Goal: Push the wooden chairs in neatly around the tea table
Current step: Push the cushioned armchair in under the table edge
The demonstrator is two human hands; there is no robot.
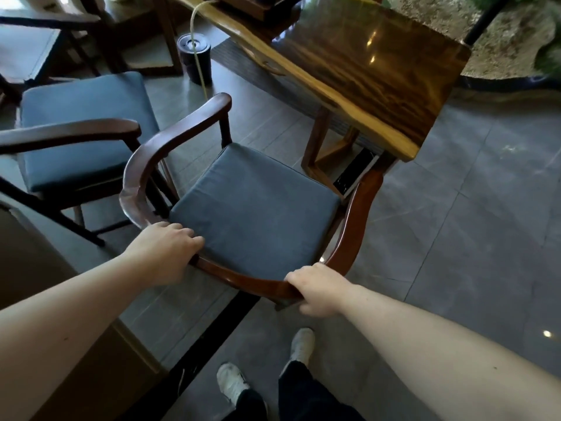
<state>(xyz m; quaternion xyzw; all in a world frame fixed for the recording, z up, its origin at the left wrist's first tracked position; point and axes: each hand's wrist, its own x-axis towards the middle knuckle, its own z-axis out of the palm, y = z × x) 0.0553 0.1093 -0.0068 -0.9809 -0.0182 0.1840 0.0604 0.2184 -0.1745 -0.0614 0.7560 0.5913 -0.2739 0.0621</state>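
Observation:
A wooden armchair point(352, 232) with a curved back rail and a blue-grey seat cushion point(258, 208) stands right in front of me. Its right arm reaches under the end of the glossy wooden tea table point(373, 74). My left hand point(165, 249) grips the back rail at its left bend. My right hand point(317, 288) grips the same rail further right. A second wooden chair point(76, 132) with a blue cushion stands to the left, set back from the table's long side.
A dark cylindrical bin point(194, 57) with a pale hose running into it stands on the grey tiled floor beside the table leg. Another chair frame point(54, 22) is at the top left. A rock garden bed point(510, 47) borders the top right. My feet point(267, 366) are below.

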